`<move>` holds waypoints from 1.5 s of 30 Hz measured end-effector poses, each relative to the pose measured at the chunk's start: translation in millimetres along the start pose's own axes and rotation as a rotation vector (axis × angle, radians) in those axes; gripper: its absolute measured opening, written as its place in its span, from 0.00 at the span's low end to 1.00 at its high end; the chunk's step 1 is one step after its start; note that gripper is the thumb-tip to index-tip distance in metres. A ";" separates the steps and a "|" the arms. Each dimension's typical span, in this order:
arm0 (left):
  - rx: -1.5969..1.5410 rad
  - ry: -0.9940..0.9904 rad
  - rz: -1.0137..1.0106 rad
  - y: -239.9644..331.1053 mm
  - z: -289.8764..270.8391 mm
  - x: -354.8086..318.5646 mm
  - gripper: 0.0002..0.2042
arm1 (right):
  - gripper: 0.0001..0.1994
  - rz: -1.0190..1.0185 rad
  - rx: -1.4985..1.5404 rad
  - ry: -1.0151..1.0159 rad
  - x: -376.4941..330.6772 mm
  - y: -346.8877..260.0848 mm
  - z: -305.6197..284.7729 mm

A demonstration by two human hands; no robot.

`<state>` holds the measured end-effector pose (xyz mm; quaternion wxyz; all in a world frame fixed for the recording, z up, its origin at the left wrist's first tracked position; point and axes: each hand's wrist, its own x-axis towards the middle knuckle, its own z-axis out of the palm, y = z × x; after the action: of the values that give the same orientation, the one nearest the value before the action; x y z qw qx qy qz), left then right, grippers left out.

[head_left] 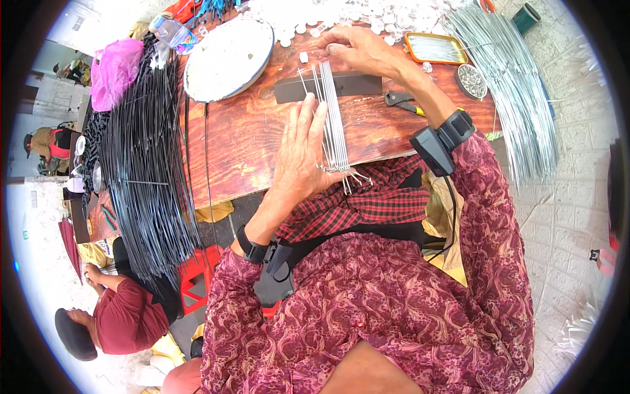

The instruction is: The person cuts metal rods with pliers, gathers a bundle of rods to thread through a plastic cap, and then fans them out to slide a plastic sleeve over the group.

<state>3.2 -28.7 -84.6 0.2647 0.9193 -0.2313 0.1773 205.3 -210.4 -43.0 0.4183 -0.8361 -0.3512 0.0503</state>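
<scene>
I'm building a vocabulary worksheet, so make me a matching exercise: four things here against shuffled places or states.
1. Thin silvery metal rods with hooked ends
2. Long, shiny black strands
3. Black-and-yellow pliers
4. Orange-rimmed rectangular tray

A. Holding thin pale strips
B. Against the left hand
C. Left of the round, blue-rimmed white basin
D. Partly hidden by the right forearm

Pairs: 1-B; 2-C; 3-D; 4-A

Wires (336, 125) lie across the bar (364, 85); left of it, the basin (268, 60); right, pliers (401, 100) and tray (436, 62).
</scene>
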 end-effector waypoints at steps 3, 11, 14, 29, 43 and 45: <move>-0.049 -0.016 0.001 -0.3 -1.6 0.0 0.63 | 0.15 -0.001 -0.061 -0.010 -3.4 0.2 -2.0; -0.066 -0.063 0.049 -3.2 1.6 2.5 0.61 | 0.14 0.114 0.025 -0.086 -11.3 -3.8 9.2; 0.007 -0.090 0.052 -2.4 0.8 5.3 0.61 | 0.14 0.047 0.133 -0.069 -8.2 6.8 13.2; 0.084 -0.164 0.085 -4.9 -1.7 6.3 0.59 | 0.21 0.014 -0.160 0.079 -36.7 -10.4 8.4; 0.063 -0.172 0.053 -4.5 -1.9 7.3 0.65 | 0.20 0.042 -0.085 0.207 -36.6 -16.4 20.7; 0.037 -0.159 0.066 -4.1 -3.4 8.7 0.66 | 0.18 -0.053 0.011 0.282 -33.9 -16.9 20.7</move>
<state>11.9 -26.5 -79.6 0.2225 0.9270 -0.2785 0.1169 162.8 -211.2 -51.0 0.4694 -0.8230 -0.3106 -0.0766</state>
